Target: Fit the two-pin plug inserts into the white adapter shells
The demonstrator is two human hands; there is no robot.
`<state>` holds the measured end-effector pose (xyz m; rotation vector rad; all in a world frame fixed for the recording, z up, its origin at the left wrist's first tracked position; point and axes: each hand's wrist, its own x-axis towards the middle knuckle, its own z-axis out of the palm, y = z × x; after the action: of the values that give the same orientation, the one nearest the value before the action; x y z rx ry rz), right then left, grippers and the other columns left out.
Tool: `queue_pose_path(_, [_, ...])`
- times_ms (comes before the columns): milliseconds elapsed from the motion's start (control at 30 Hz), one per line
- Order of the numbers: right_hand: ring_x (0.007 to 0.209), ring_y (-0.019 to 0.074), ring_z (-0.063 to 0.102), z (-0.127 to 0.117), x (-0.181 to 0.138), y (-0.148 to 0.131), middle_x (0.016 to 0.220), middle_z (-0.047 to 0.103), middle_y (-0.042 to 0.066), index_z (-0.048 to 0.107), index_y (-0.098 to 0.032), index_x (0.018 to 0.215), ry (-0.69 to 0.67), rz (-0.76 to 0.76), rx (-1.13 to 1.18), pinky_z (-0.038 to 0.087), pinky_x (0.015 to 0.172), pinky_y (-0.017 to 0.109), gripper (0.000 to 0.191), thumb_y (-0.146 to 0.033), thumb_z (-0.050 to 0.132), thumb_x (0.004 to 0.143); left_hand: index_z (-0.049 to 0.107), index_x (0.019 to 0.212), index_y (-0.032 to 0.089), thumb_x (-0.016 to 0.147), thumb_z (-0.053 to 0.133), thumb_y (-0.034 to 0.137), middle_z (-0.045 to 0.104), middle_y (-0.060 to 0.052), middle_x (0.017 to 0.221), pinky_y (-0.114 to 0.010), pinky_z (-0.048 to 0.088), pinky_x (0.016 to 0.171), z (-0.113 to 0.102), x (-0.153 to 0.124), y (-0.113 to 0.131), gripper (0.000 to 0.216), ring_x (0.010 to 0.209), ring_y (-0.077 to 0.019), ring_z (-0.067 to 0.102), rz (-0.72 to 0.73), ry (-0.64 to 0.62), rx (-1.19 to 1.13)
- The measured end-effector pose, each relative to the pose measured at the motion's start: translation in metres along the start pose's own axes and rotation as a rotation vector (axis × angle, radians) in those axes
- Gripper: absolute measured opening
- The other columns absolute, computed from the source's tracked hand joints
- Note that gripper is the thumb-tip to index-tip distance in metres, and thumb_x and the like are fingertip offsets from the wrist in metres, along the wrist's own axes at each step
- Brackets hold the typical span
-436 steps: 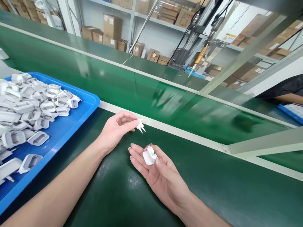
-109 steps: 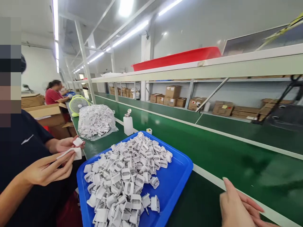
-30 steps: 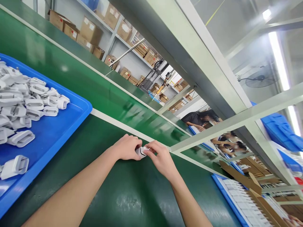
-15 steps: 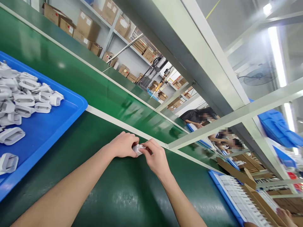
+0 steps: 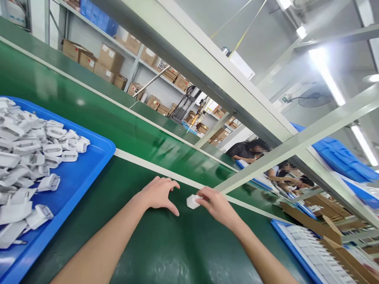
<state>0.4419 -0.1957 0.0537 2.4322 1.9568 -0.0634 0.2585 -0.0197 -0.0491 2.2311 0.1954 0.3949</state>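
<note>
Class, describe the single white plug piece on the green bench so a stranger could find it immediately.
Start at the big blue plastic tray heaped with white plug shells on the left. Move right across the dark green bench top to the right hand. The small white plastic plug piece at its fingertips lies alone, outside the tray.

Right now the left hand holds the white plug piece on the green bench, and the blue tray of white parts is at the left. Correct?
Not quite. In the head view the right hand holds the white plug piece; the left hand is empty. The blue tray is indeed at the left.

A tray (image 5: 89, 165) of plugs (image 5: 32, 157) sits at the bench's (image 5: 166, 244) left edge; right of it, one plug (image 5: 193, 201) lies between both hands, near the far edge.
</note>
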Motion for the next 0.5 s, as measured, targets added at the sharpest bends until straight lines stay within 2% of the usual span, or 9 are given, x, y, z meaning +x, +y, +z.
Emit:
queue_pose_path(133, [0.079,0.0199,0.066,-0.029,-0.036,0.055,0.084,0.068,0.004,0.068,-0.019,0.086,-0.123,0.208,-0.155,0.051,0.074,0.031,0.011,-0.029,0.067,0.091,0.061,0.131,0.029,0.059,0.087,0.067,0.063,-0.001,0.120,-0.036,0.042,0.098,-0.002,-0.001,-0.003,0.086,0.109,-0.0258,0.056,-0.044,-0.022,-0.025])
queue_pose_path(233, [0.086,0.0190,0.065,-0.043,-0.064,0.076,0.096,0.067,0.005,0.068,-0.016,0.100,-0.092,0.407,-0.293,0.054,0.081,0.036,0.017,-0.033,0.068,0.096,0.061,0.132,0.030,0.060,0.086,0.068,0.063,-0.001,0.121,-0.039,0.043,0.099,-0.002,-0.007,-0.008,0.085,0.110,-0.0281,0.055,-0.046,-0.030,-0.033])
queue_pose_path(300, [0.095,0.0195,0.064,-0.046,-0.073,0.076,0.108,0.065,0.007,0.064,-0.016,0.113,-0.037,0.485,-0.351,0.055,0.087,0.039,0.023,-0.035,0.063,0.100,0.061,0.133,0.031,0.061,0.084,0.069,0.063,-0.002,0.121,-0.040,0.045,0.096,-0.002,-0.010,-0.013,0.085,0.111,-0.0301,0.054,-0.046,-0.031,-0.041])
queue_pose_path(367, [0.098,0.0210,0.064,-0.039,-0.068,0.065,0.113,0.064,0.009,0.062,-0.016,0.119,0.005,0.495,-0.355,0.054,0.089,0.040,0.023,-0.032,0.059,0.102,0.061,0.133,0.030,0.063,0.083,0.070,0.063,-0.003,0.121,-0.041,0.047,0.094,0.000,-0.009,-0.014,0.083,0.110,-0.0314,0.055,-0.042,-0.022,-0.041])
queue_pose_path(500, [0.092,0.0208,0.067,-0.003,-0.027,0.019,0.104,0.068,0.007,0.061,-0.020,0.119,0.024,0.306,-0.198,0.053,0.084,0.032,0.023,-0.034,0.053,0.103,0.064,0.128,0.025,0.067,0.085,0.062,0.065,-0.005,0.120,-0.043,0.048,0.100,0.007,-0.001,0.005,0.075,0.110,-0.0305,0.059,-0.005,0.030,0.013])
